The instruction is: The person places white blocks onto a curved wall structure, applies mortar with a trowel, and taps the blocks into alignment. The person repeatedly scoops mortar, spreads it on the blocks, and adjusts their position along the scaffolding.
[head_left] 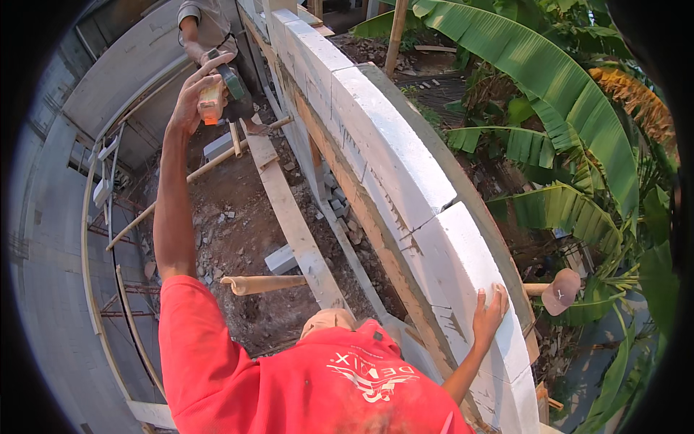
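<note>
My left arm reaches out to the far left, and my left hand [194, 95] is closed on a small device [210, 105] with a pale body and an orange end. A dark green part [233, 83] adjoins it; its exact kind is unclear. Another person's hand [199, 54] is right beside it, and I cannot tell whether that hand grips it too. On the right, my right hand [491, 312] lies with fingers apart on top of a white block wall [470, 242], touching the block's upper face and holding nothing.
The other person [210, 22] stands at the far left end of the wall. A plank [293, 210] and poles [199, 173] span above rubble-strewn ground [231, 224]. A cap [562, 291] hangs on a wooden stick right of the wall, near banana leaves [564, 101].
</note>
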`<state>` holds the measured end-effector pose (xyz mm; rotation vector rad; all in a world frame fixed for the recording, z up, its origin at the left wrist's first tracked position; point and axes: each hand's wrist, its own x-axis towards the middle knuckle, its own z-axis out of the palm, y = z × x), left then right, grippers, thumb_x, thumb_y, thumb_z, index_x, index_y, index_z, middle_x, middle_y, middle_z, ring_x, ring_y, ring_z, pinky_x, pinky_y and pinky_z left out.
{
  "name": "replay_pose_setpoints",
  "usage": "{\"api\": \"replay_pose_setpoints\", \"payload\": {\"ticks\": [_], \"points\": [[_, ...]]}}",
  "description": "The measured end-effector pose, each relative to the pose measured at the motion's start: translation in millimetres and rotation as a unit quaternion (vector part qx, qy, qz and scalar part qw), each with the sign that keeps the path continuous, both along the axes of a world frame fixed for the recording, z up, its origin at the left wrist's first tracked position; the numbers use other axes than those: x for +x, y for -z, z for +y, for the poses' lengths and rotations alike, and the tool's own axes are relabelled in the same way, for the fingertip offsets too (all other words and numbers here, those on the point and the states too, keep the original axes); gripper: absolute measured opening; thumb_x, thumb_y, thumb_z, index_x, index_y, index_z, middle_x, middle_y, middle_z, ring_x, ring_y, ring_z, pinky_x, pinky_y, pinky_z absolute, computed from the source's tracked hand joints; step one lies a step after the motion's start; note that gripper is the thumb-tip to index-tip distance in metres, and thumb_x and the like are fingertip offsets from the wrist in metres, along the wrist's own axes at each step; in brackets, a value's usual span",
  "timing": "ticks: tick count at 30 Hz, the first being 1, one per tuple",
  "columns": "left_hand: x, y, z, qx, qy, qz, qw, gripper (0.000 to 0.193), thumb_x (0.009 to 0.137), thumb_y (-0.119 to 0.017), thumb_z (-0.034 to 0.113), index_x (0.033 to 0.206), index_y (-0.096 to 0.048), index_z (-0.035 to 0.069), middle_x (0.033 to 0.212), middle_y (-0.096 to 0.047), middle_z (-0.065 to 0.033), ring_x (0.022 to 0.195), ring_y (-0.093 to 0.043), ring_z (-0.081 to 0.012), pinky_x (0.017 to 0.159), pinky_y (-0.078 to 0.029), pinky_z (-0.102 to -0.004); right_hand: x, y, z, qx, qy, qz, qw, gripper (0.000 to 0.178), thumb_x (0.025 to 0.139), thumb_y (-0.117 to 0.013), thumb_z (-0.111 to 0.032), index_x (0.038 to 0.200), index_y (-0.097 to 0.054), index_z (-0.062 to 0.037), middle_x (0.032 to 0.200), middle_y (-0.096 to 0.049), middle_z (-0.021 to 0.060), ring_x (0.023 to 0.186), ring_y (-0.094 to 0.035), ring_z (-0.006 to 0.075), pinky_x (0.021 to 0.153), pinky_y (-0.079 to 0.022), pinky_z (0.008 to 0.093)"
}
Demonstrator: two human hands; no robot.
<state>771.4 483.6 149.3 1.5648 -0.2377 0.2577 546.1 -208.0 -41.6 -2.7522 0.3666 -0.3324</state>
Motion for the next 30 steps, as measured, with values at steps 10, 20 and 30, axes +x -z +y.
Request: {"api": "replay_pose_setpoints", "payload": {"ticks": [10, 20, 30], "points": [[37.2, -8.6, 44.6, -0.032, -0.035, -0.024, 0.999, 0.067, 0.093, -0.061, 0.029, 0.153, -0.043, 0.004, 0.103, -0.065, -0.0026, 0.09, -0.062, -0.0112, 0.077, -0.055, -0.0263, -2.0, -5.1, 1.1, 0.009, 0.014, 0.027, 0.999, 0.051, 0.1, -0.061, -0.033, 0.136, -0.055, 0.0019, 0.148, -0.048, 0.0171, 0.14, -0.041, 0.0388, 0.115, -0.036, 0.049], [70.9, -12.4, 79.7, -0.052, -0.061, 0.013, 0.997, 0.066, 0.096, -0.058, 0.026, 0.157, -0.038, 0.01, 0.124, -0.065, -0.0117, 0.089, -0.064, -0.013, 0.076, -0.057, -0.0291, -0.8, -10.8, 3.8, 0.012, 0.03, 0.051, 0.998, 0.051, 0.1, -0.061, -0.034, 0.137, -0.055, -0.0001, 0.149, -0.047, 0.0149, 0.141, -0.04, 0.0368, 0.116, -0.036, 0.0482], [-6.7, 81.9, 93.3, -0.148, -0.12, 0.084, 0.978, 0.066, 0.096, -0.057, 0.033, 0.153, -0.042, 0.004, 0.146, -0.052, -0.0181, 0.082, -0.066, -0.0164, 0.069, -0.059, -0.0339, -1.0, -7.6, -1.0, -0.003, 0.006, 0.051, 0.999, 0.052, 0.101, -0.059, -0.036, 0.136, -0.055, 0.003, 0.15, -0.046, 0.0157, 0.14, -0.039, 0.0382, 0.116, -0.035, 0.0492]]}}
